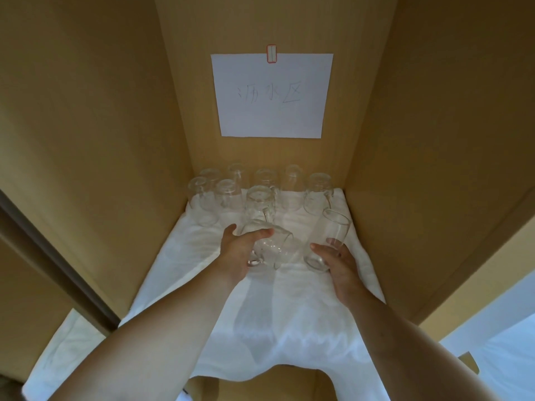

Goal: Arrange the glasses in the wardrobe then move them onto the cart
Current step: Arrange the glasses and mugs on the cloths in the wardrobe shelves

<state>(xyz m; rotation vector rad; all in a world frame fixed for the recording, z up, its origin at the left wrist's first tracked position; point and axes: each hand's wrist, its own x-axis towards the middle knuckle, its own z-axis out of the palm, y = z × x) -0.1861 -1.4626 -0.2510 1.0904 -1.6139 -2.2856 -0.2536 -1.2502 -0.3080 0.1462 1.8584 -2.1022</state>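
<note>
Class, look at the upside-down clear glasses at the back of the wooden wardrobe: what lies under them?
A crumpled white cloth lies under the upside-down clear glasses and reaches to the shelf's front edge. The wooden shelf beneath the cloth is covered and cannot be seen there.

Wardrobe walls (86, 117) of matt, light-brown wood-look board with a faint straight grain; the shelf carries a white cloth (289, 314), soft, matt and creased into shallow folds. The glasses at the back (260, 186), the handled glass mug (270, 248) and the tall tumbler (327, 241) are clear, smooth, glossy glass with pale highlights. On the back wall, a sheet of white matt paper (272, 95) with faint handwriting, fixed by a small red-edged label (271, 53).
</note>
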